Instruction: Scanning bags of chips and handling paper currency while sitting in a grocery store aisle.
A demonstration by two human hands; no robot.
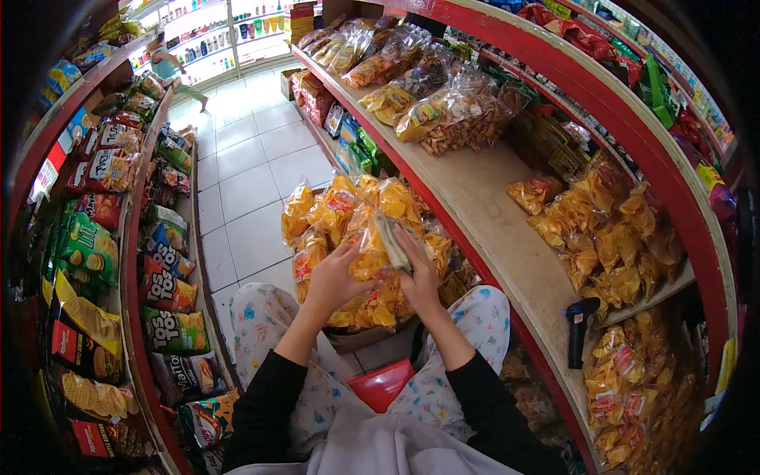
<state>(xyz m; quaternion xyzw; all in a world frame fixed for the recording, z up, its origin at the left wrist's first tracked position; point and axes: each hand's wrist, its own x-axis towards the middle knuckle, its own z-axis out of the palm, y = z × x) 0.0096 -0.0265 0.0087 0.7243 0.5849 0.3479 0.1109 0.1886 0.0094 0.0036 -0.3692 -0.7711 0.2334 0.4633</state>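
Note:
My left hand (335, 274) holds a clear plastic bag of yellow chips (367, 256) by its left side, just above a pile of similar bags. In my right hand (418, 278) is a folded pale cloth (392, 242), pressed against the right side of that bag. Below both hands, more bags of yellow chips (332, 205) fill a cardboard box (362, 339) on the floor between my knees. Some of these bags carry red labels.
On my right, a red-edged shelf (475, 234) bears bagged snacks (445, 113), more chip bags (605, 225) and a black handheld device (579, 332). Packaged snacks (172, 285) line the left rack. A red stool (383, 385) shows beneath me. Beyond the tiled aisle (255, 196), a person (166, 65) walks.

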